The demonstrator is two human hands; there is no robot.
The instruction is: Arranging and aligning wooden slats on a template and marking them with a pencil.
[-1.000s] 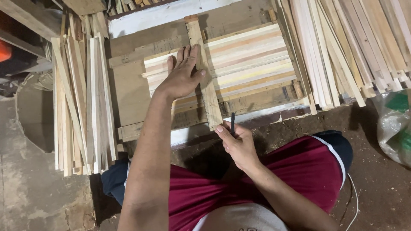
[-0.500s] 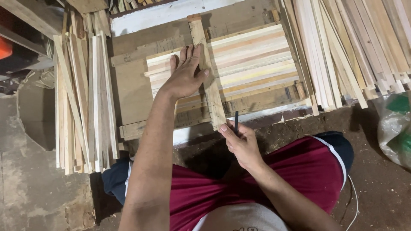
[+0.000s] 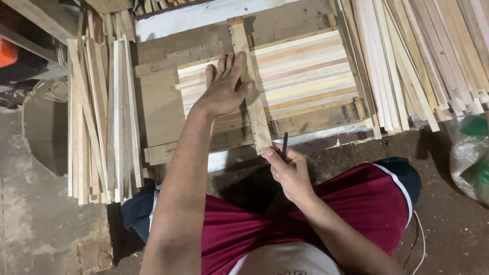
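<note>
Head view, from left to right. At far left an orange object (image 3: 7, 51) shows at the picture edge, above a bare concrete floor (image 3: 35, 214). Next lies a bundle of thin wood strips (image 3: 102, 117), laid lengthwise, near the left edge of the board (image 3: 163, 107), a flat brown wooden base that carries the work. On the board lies a row of slats (image 3: 305, 71), pale and pinkish, packed side by side and running across the view. A batten (image 3: 250, 86) lies over the slats at right angles to them, its near end reaching the board's front edge. The left hand (image 3: 224, 89) rests flat, palm down, on the slats just left of the batten, fingers spread open and straight, the thumb touching the batten's side; it grips nothing. The right hand (image 3: 288, 170) sits below the batten's near end, over the lap, its fingers closed around a thin dark pencil (image 3: 284, 145) that points up toward the board's front edge. Whether the pencil tip touches the wood cannot be told. Below the hands show maroon shorts (image 3: 316, 214) with a white stripe. Right of the board lies a second, larger pile of strips (image 3: 423, 56), fanned slightly. At far right sits a clear plastic bag (image 3: 471, 153) with green contents, on the earth floor.
</note>
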